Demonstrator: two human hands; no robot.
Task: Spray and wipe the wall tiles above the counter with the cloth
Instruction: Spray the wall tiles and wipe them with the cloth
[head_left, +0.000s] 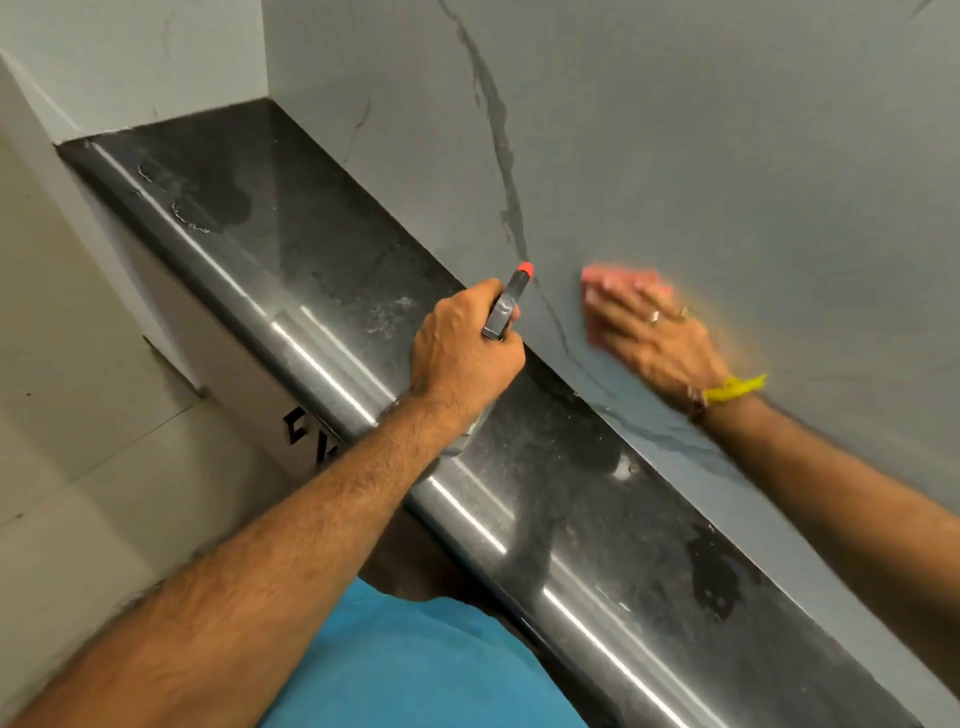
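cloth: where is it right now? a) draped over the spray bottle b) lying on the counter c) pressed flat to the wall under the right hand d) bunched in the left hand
c: the pink cloth sits under the right hand, fingers flat against the wall, while the left hand grips the spray bottle.

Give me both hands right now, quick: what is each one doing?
Left hand: fingers curled round the spray bottle, nozzle toward the wall tiles.
Right hand: fingers flat, pressing the pink cloth against the tiles; blurred.
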